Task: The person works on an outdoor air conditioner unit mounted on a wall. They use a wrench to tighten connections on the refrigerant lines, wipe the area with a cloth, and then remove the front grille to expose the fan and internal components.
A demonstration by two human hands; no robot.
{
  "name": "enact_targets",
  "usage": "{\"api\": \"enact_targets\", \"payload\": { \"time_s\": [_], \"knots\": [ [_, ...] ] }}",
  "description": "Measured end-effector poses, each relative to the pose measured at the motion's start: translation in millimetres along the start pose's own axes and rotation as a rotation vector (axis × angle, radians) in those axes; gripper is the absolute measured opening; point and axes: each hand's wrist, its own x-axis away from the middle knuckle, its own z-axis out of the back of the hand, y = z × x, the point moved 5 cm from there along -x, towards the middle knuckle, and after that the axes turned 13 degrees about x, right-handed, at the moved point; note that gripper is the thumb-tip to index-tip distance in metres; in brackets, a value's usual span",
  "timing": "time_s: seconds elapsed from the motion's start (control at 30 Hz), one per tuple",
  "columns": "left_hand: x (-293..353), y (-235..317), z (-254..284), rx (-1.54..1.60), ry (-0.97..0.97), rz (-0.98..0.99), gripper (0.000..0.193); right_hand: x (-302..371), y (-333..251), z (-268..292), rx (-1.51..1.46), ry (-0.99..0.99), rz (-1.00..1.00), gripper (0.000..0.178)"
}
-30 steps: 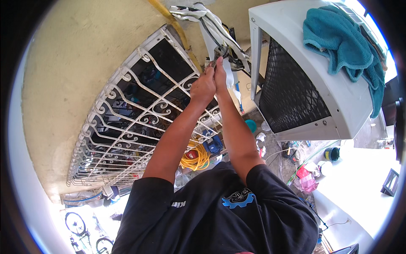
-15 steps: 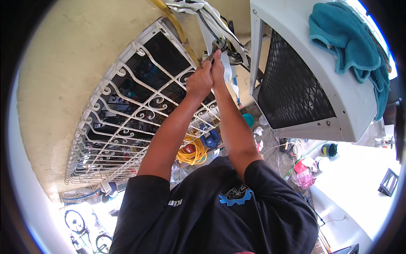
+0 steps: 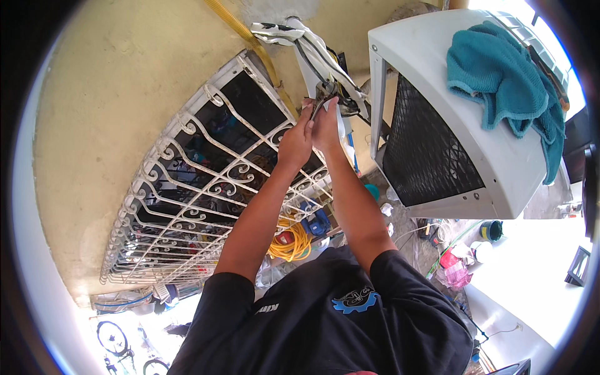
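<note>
Both hands reach up and meet at a white-wrapped bundle of lines by the wall. The left hand and the right hand are close together, and a thin dark thing, maybe a tool, sticks up between them. Their fingers look bent around it, but I cannot tell which hand grips it or how tightly.

The bundle is just above and past the fingertips. Its top part has its white cover on, but dark lines show bare beside the right hand, so the covering looks only partly done, with that bit left open. How far the hands are with the dark thing is too small to see.

Right of the right hand is a white air conditioner box with a teal towel on top. Left of the left hand is a curly white window grille.
</note>
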Motion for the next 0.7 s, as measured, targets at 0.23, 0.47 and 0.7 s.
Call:
{"api": "enact_targets", "payload": {
  "time_s": [0.23, 0.47, 0.7],
  "knots": [
    [-5.1, -5.6, 0.0, -0.072, -0.017, -0.086, 0.051, -18.1, 10.8, 9.8, 0.040, 0.007, -0.019, 0.080],
    [1.4, 17.9, -15.8, 0.011, 0.001, 0.011, 0.052, -9.9, 3.5, 10.7, 0.034, -0.043, -0.024, 0.073],
    [1.6, 9.9, -8.7, 0.070, -0.027, 0.002, 0.050, -8.5, 4.1, 9.2, 0.114, 0.088, -0.036, 0.077]
  ]
}}
